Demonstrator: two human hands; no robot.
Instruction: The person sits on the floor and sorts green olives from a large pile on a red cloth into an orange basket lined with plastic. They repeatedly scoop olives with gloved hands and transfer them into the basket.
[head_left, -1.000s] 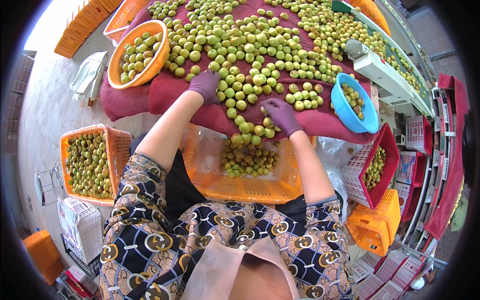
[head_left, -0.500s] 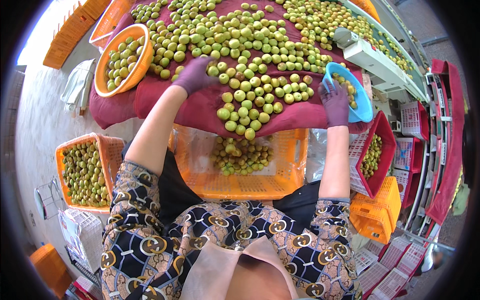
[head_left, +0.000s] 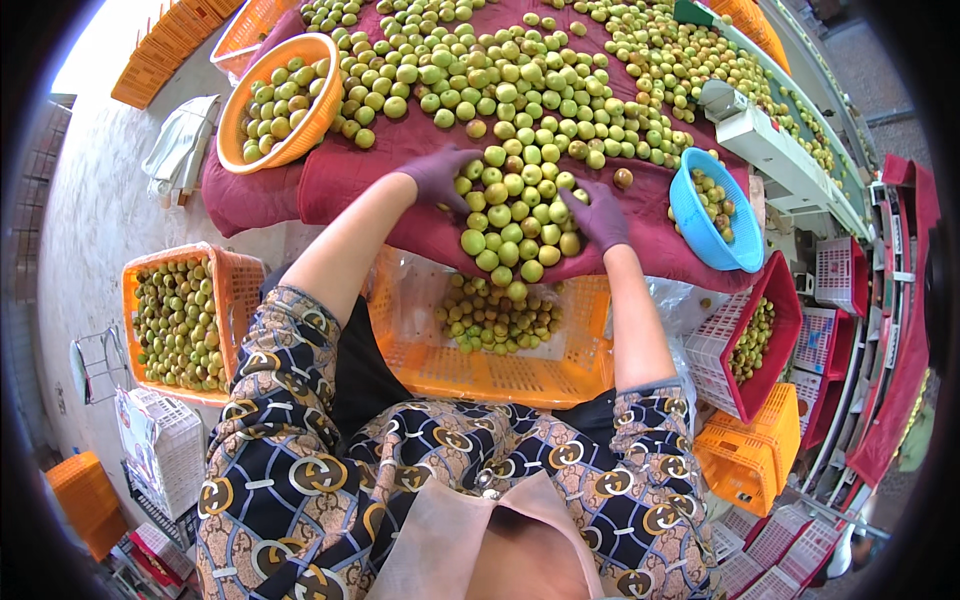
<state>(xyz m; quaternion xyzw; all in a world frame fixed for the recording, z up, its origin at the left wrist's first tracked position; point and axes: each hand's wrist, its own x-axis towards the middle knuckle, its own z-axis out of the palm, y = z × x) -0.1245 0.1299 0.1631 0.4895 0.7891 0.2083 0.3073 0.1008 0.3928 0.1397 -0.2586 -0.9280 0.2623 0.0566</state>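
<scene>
Both my hands wear purple gloves and flank a bunch of green-yellow round fruit (head_left: pixel 510 230) on the front of the maroon cloth (head_left: pixel 380 200). My left hand (head_left: pixel 437 180) is on the bunch's left, fingers apart and curved against the fruit. My right hand (head_left: pixel 598 210) touches its right side, fingers apart and slightly bent. Below the cloth's edge, an orange crate (head_left: pixel 470 385) with a clear liner holds more fruit (head_left: pixel 495 320). An orange basin (head_left: pixel 315 125) of fruit stands at the back left; a blue basin (head_left: pixel 740 250) with some fruit stands right.
Fruit-filled crates stand left (head_left: pixel 245 310) and right, the latter red (head_left: pixel 715 360). A white machine with a green belt (head_left: pixel 770 160) runs along the back right. Several stacked crates (head_left: pixel 750 450) and a metal rail line the right side; a folded pale cloth (head_left: pixel 180 145) lies left.
My left hand has moved right and down against the fruit bunch. My right hand has left the blue basin for the bunch's right side. The front fruit is gathered more narrowly.
</scene>
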